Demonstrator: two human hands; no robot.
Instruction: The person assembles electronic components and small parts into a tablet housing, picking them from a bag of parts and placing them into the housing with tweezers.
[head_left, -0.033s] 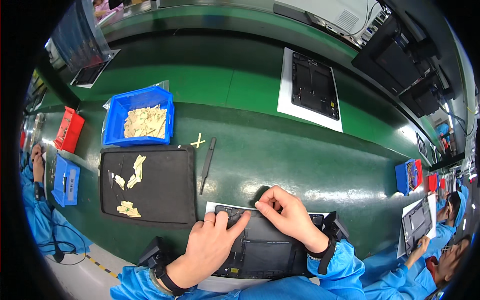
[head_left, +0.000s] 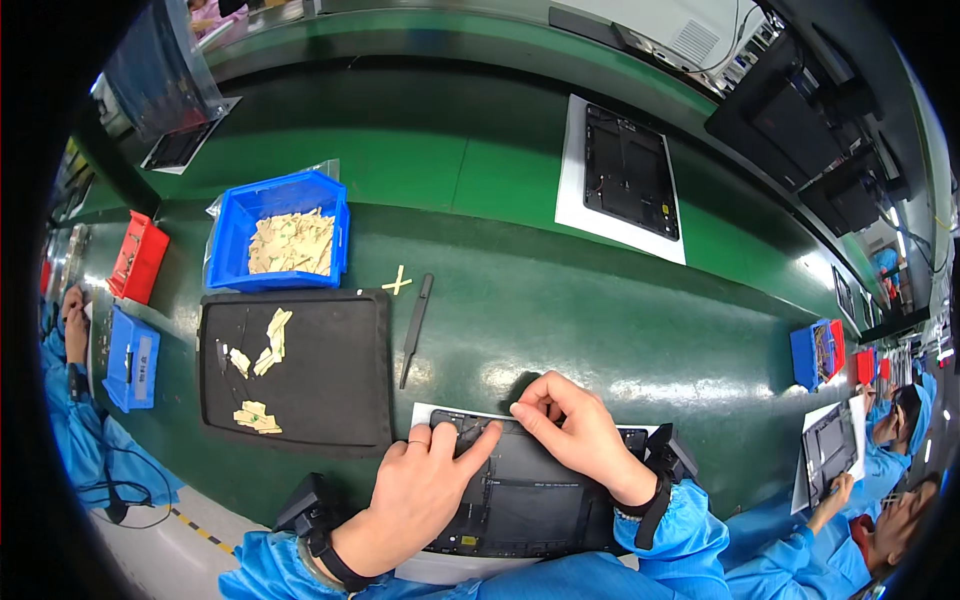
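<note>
Green bench (head_left: pixel 480 325): left fingers (head_left: pixel 484 441) stay on casing (head_left: pixel 535 512) — co-worker's panel (head_left: pixel 828 448) shifted.

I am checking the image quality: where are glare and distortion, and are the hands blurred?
Head view: white glare on the green table, right of the black tray; table edges bow and the picture's corners go black; left hand and right hand look fairly sharp, without obvious motion blur.
</note>
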